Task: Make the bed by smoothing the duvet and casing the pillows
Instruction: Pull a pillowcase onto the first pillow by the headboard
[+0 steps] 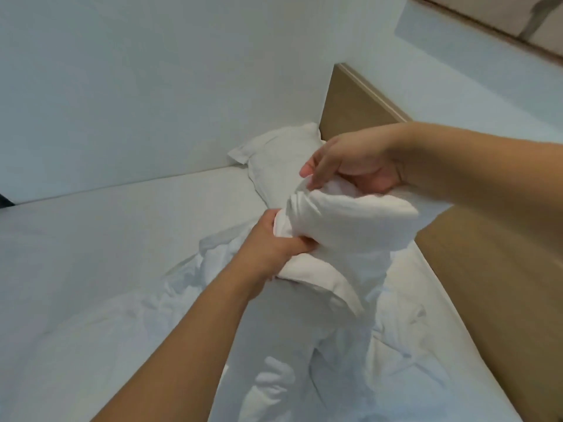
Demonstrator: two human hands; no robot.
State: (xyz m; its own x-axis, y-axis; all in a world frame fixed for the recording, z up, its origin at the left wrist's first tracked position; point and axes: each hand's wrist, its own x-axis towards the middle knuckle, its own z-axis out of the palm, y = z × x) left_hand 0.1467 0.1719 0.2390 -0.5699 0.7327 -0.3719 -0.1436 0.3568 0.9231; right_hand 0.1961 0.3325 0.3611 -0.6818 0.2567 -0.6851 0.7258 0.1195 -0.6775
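- Pillow, white, is held up above the bed, between both hands, over the crumpled duvet.
- Its long axis slants from upper right down toward lower left; the upper end sits under the right hand, and the lower end drops toward the duvet.
- White pillowcase is bunched around the pillow's lower part, its folded hem showing as a band just below the left hand. How far the pillow is in the case cannot be told.
- Left hand: grip curled, thumb and fingers pinching the bunched fabric at the pillow's left side.
- Right hand: comes in from the right, fingers bent down over the pillow's top edge, thumb side pinching the cloth there.
- Second pillow, white and cased, lies flat at the head of the bed in the corner, touching the wall and the tan headboard; its long axis runs away from the camera.
- Mattress sheet is smooth and white on the left half of the bed.
- Duvet lies heaped in wrinkles along the right side, next to the tan bed frame.
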